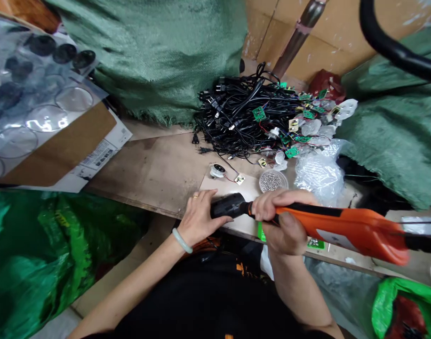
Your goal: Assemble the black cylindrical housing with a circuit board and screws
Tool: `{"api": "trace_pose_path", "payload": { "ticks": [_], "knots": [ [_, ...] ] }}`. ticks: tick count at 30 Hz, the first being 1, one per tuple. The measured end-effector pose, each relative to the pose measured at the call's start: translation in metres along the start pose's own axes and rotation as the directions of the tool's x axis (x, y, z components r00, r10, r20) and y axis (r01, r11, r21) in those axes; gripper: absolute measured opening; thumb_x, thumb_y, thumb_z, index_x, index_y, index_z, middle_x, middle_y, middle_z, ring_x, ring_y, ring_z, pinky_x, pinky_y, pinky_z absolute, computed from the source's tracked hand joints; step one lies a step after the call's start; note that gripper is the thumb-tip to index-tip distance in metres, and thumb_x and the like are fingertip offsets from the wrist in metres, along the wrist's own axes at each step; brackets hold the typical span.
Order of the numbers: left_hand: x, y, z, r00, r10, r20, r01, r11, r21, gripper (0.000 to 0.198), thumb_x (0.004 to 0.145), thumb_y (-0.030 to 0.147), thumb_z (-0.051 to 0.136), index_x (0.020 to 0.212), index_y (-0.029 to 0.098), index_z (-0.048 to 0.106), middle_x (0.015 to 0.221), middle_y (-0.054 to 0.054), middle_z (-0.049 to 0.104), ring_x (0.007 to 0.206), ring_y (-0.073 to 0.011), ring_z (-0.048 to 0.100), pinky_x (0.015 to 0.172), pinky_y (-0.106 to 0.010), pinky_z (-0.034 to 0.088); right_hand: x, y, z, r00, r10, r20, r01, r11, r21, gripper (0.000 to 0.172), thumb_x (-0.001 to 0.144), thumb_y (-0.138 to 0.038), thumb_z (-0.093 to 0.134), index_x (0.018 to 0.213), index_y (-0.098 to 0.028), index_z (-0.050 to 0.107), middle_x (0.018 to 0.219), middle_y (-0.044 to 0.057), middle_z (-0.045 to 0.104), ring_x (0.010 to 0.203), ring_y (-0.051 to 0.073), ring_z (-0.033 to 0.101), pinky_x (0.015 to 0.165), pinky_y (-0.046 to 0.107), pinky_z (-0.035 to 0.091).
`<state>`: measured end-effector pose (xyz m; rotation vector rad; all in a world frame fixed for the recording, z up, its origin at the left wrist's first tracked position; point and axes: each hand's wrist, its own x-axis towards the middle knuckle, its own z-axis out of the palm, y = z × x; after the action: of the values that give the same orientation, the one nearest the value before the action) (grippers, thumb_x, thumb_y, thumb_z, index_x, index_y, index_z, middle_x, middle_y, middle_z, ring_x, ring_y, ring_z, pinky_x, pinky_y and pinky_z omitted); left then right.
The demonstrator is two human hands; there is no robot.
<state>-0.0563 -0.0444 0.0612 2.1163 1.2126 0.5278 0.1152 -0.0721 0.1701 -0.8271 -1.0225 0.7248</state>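
My left hand (201, 214) is wrapped around the side of a black cylindrical housing (224, 207), steadying it at the table's front edge. In my right hand (284, 226) is an orange electric screwdriver (363, 233), held nearly level. Its dark front end points left and meets the housing's right end; whether a screw sits there is hidden. Just beyond the housing lie a small white-and-black round part (217, 170) and a little circuit board (240, 179) wired to it. A clear round tub of small screws (271, 181) stands behind my right hand.
Black plug cords (236, 113) with green circuit boards are heaped at the back. Clear plastic wrap (319, 176) lies right of the tub. A box of clear-bagged round parts (60, 141) stands left. Green woven sacks (159, 56) border the table. A green tray (261, 232) shows beneath my right hand.
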Motion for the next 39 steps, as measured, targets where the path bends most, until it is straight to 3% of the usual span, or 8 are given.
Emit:
{"api": "trace_pose_path", "payload": {
  "ticks": [2,5,12,18,22,28,39],
  "knots": [
    [-0.007,-0.006,0.002,0.995,-0.077,0.061,0.076,0.997,0.005,0.082,0.072,0.05,0.091,0.136,0.016,0.053,0.125,-0.015,0.068,0.116,-0.0374,0.062,0.096,-0.053,0.05,0.003,-0.002,-0.002,1.0,-0.02,-0.015,0.02,1.0,-0.008,0.009,0.089,-0.03,0.076,0.093,-0.022,0.073,0.06,-0.005,0.056,0.045,0.013,0.053,0.045,0.028,0.047],
    [-0.014,-0.01,0.006,0.988,-0.113,0.108,0.12,0.991,-0.054,0.068,0.075,0.045,0.089,0.13,0.019,0.058,0.116,-0.011,0.07,0.112,-0.0348,0.063,0.094,-0.051,0.052,0.004,-0.004,-0.004,0.999,-0.021,-0.032,0.019,0.999,-0.046,0.011,0.089,-0.032,0.074,0.092,-0.021,0.073,0.059,-0.004,0.056,0.045,0.014,0.053,0.044,0.029,0.047],
    [-0.022,-0.016,0.014,0.993,-0.096,0.068,0.108,0.976,-0.188,0.07,0.07,0.034,0.093,0.13,0.024,0.057,0.12,-0.007,0.068,0.116,-0.0311,0.064,0.099,-0.049,0.052,-0.005,-0.006,0.001,1.0,0.024,-0.02,-0.025,0.997,-0.072,0.012,0.09,-0.032,0.072,0.094,-0.021,0.072,0.06,-0.004,0.055,0.046,0.014,0.052,0.045,0.031,0.047],
    [-0.027,-0.031,0.017,0.995,-0.084,0.046,0.093,0.961,-0.261,0.072,0.07,0.036,0.093,0.131,0.022,0.058,0.12,-0.01,0.069,0.115,-0.0318,0.066,0.098,-0.051,0.054,-0.01,-0.012,-0.001,0.996,0.093,0.017,-0.091,0.994,-0.067,0.015,0.092,-0.033,0.073,0.101,-0.022,0.071,0.066,-0.001,0.058,0.054,0.018,0.058,0.051,0.036,0.052],
    [-0.028,-0.034,0.016,0.993,-0.092,0.071,0.108,0.953,-0.282,0.07,0.072,0.038,0.092,0.132,0.023,0.058,0.122,-0.011,0.069,0.114,-0.0311,0.066,0.098,-0.051,0.054,-0.012,-0.015,-0.002,0.991,0.121,0.049,-0.117,0.99,-0.073,0.016,0.092,-0.035,0.072,0.105,-0.025,0.069,0.069,0.0,0.06,0.057,0.018,0.06,0.053,0.037,0.054],
    [-0.028,-0.03,0.016,0.977,-0.197,0.085,0.213,0.938,-0.273,0.068,0.071,0.036,0.092,0.129,0.023,0.059,0.119,-0.01,0.069,0.108,-0.0298,0.067,0.095,-0.052,0.056,-0.01,-0.006,-0.001,0.994,0.097,0.048,-0.092,0.99,-0.103,0.014,0.093,-0.038,0.07,0.104,-0.029,0.069,0.066,-0.003,0.059,0.055,0.017,0.059,0.05,0.033,0.053],
    [-0.024,-0.033,0.015,0.988,-0.14,0.063,0.152,0.945,-0.29,0.06,0.076,0.036,0.087,0.129,0.023,0.061,0.12,-0.01,0.072,0.112,-0.0299,0.069,0.099,-0.051,0.056,-0.005,-0.002,-0.004,0.995,0.097,0.025,-0.095,0.993,-0.072,0.015,0.093,-0.038,0.072,0.103,-0.028,0.069,0.066,-0.003,0.058,0.055,0.016,0.06,0.051,0.032,0.052]
  ]
}}
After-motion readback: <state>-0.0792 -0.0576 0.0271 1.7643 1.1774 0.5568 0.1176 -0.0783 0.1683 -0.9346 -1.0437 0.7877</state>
